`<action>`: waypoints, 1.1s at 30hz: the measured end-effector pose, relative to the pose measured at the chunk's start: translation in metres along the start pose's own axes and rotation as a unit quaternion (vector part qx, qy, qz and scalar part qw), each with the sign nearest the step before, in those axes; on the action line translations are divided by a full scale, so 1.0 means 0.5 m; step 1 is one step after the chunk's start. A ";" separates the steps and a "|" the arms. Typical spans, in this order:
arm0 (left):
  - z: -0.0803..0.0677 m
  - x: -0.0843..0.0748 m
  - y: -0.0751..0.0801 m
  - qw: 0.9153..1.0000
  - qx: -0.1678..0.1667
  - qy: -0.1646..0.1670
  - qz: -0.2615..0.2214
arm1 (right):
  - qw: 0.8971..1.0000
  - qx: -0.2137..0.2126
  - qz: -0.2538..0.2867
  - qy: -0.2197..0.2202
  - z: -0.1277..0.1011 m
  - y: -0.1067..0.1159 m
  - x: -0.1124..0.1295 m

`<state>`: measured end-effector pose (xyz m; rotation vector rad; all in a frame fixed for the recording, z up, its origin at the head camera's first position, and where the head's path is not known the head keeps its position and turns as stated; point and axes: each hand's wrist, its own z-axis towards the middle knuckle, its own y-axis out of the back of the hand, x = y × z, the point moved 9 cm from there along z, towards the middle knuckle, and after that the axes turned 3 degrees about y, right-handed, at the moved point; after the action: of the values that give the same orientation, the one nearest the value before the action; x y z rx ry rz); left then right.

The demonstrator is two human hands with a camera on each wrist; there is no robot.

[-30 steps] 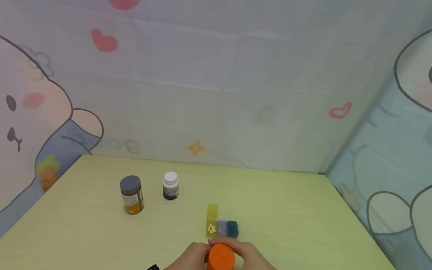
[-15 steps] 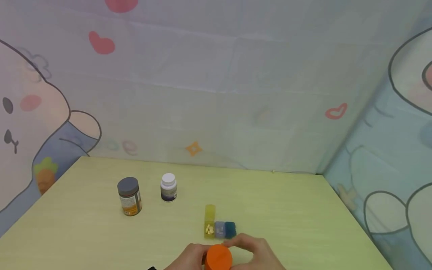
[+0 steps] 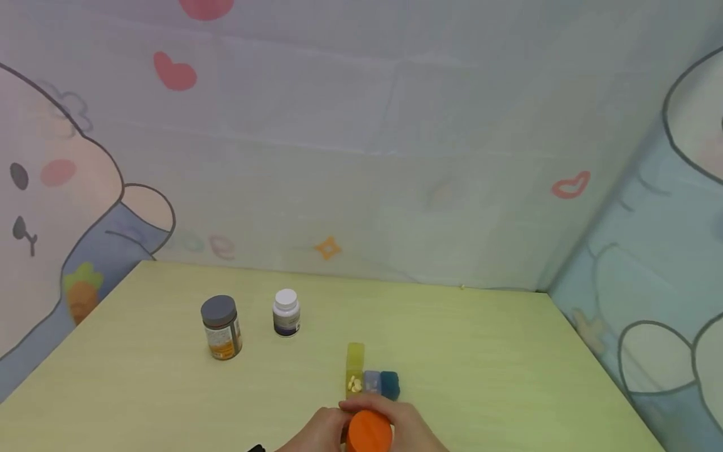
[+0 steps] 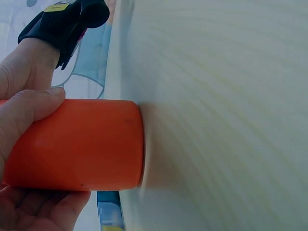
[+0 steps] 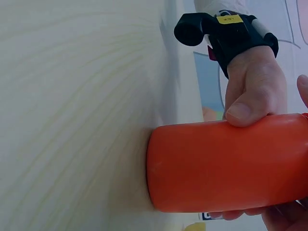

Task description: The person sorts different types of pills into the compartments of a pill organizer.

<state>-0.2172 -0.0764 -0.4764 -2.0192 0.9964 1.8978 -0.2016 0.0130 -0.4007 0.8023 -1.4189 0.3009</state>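
Grey-capped jar [image 3: 221, 326] and white-capped bottle [image 3: 285, 312] stand at 10 o'clock, open table [image 3: 497, 370] rightward. Left hand [image 3: 316, 433] and right hand [image 3: 409, 427] both grip the orange bottle [image 3: 369, 432] upright at the near edge, pillbox [image 3: 369, 380] at 12; wrist views show its base on the table

an orange bottle [image 3: 369, 432] stands on the pale yellow-green table [image 3: 480, 364]. the pill box [image 3: 371, 380] runs yellow, light blue, dark blue. one jar [image 3: 221, 327] has a grey lid and orange label; the small bottle [image 3: 285, 312] has a white cap and dark label. the backdrop [image 3: 350, 125] shows red hearts.
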 end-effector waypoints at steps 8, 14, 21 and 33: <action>0.006 0.010 0.000 0.999 0.001 0.037 0.008 | 1.000 0.008 -0.024 0.017 -0.030 0.033 -0.007; -0.045 -0.090 -0.002 0.999 -0.011 0.036 -0.001 | 0.999 0.016 -0.032 0.036 -0.044 0.050 -0.013; -0.015 -0.040 -0.002 1.000 0.017 0.020 -0.010 | 0.998 0.020 -0.015 0.059 -0.036 0.046 -0.006; 0.023 0.039 -0.008 0.999 0.018 0.018 -0.027 | 0.997 -0.008 0.076 -0.032 -0.040 0.031 -0.031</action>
<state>-0.2248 -0.0734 -0.4979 -2.0465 0.9680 1.8082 -0.1988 0.0413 -0.4094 0.6980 -1.5441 0.3830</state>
